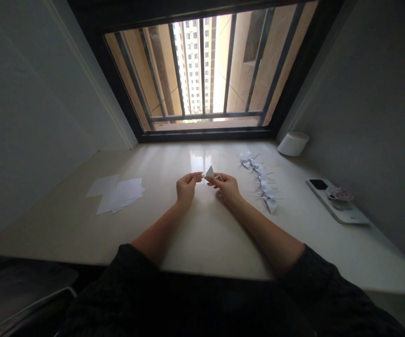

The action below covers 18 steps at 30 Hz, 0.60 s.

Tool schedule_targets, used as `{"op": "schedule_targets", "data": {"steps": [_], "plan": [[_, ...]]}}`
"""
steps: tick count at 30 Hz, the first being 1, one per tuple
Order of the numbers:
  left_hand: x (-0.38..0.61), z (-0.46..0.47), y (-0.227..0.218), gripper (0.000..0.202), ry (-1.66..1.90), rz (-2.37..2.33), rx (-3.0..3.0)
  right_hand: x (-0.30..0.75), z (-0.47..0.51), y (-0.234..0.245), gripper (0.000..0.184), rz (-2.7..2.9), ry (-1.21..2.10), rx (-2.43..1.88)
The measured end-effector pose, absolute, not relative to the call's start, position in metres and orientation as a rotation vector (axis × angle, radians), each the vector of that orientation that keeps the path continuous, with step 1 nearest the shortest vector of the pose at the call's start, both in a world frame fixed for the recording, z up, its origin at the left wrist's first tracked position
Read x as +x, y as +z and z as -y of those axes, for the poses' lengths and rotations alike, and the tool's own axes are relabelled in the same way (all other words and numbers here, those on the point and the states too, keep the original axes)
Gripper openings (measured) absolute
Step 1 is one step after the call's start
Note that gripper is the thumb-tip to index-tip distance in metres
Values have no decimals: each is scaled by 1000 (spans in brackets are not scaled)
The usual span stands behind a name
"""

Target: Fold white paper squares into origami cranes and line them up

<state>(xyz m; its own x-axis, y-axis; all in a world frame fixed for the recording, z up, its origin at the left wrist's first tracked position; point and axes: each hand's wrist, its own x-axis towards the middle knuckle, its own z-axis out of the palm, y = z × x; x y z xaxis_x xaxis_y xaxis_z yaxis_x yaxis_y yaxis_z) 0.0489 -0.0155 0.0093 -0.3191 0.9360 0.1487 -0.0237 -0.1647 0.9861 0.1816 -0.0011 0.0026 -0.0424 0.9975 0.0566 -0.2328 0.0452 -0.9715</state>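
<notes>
A small white paper crane [209, 172] is between my hands, just above the tabletop, with one pointed wing standing up. My right hand [227, 185] pinches its body from the right, and a thin folded point sticks out over the fingers. Fingertips of my left hand [187, 186] are pressed together at the crane's left tip, largely covering it. Right of my hands, several finished-looking folded paper cranes [259, 175] lie in an uneven row. To the left are loose square sheets of white paper [123, 194], partly overlapping.
The pale glossy tabletop [202, 243] reaches a barred window [202, 70] at the back. A white cylindrical object [292, 144] leans at the back right. A white phone [342, 208] with a round grip lies near the right wall.
</notes>
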Motion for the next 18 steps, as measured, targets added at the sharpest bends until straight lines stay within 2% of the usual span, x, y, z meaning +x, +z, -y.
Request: {"op": "schedule_targets", "data": {"steps": [18], "plan": [[45,15,8,32,1575,-1329,1072,181,3,6,35,1126,1295,-903]]}}
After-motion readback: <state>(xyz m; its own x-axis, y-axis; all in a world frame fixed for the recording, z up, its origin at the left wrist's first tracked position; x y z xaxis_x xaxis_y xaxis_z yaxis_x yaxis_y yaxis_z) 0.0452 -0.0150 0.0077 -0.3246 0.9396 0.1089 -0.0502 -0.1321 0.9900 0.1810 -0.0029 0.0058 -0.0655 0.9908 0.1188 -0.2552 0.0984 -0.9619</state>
